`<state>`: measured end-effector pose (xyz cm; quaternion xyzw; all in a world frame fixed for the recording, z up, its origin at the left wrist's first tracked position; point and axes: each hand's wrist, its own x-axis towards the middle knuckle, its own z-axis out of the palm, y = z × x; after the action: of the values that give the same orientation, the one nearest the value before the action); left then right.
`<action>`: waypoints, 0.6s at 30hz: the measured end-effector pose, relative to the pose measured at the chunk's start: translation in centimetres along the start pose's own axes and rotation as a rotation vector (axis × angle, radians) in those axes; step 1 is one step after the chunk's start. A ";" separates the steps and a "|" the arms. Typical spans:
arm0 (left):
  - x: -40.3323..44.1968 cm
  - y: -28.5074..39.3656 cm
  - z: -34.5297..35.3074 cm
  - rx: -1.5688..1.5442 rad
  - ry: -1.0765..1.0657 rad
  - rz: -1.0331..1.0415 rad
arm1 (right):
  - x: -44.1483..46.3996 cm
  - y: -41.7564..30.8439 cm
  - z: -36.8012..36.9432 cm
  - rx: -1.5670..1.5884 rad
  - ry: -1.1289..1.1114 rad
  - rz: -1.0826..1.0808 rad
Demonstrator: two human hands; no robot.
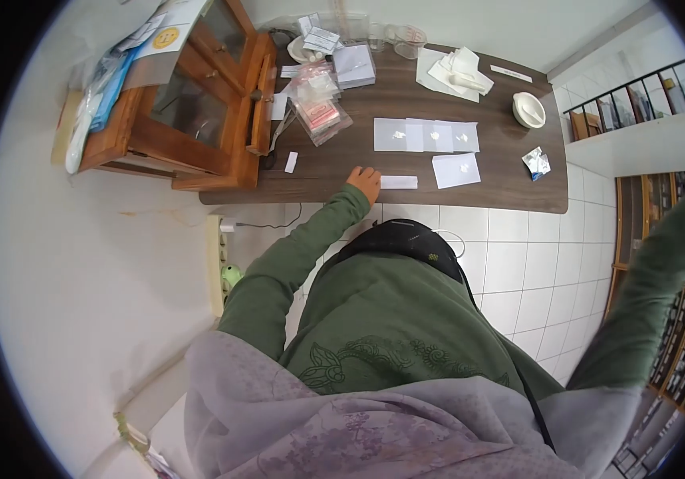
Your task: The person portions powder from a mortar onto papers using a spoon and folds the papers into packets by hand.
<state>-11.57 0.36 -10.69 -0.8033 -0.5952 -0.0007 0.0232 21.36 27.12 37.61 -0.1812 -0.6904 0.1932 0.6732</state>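
Observation:
My left hand (365, 182) rests at the front edge of the brown table, its fingers bent and close together. They meet the left end of a narrow folded white paper (399, 182) lying flat there. My right arm (662, 263) stretches out to the far right, and its hand is beyond the view. Behind the folded paper, a row of overlapping white paper sheets (390, 142) carries small heaps of white powder (436, 136). Another paper sheet (446, 177) with a white heap (464, 168) lies to the right of the folded one.
A white mortar (528, 110) and crumpled foil packet (536, 163) stand at the right. Plastic bags (320, 112), a paper stack (354, 65) and glass beakers (410, 41) sit at the back. A wooden cabinet (174, 132) borders the table's left, with shelves (682, 343) at far right.

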 end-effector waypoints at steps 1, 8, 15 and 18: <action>0.1 -0.1 0.1 -0.019 -0.013 0.000 | -5.7 0.0 3.2 -0.079 -0.185 0.024; 1.5 0.1 0.9 -0.168 -0.190 -0.063 | -41.0 -2.4 27.2 0.394 -1.346 -0.448; -0.4 0.1 -0.6 0.075 -0.051 0.029 | -43.7 -10.3 29.5 0.776 -1.296 -0.061; 0.3 0.6 -1.6 0.160 -0.134 0.027 | -43.3 -14.3 29.1 0.939 -1.177 -0.063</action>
<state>-10.87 0.40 -9.12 -0.8049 -0.5828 0.1010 0.0477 -6.38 -7.92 7.17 0.2776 -0.7861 0.5128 0.2050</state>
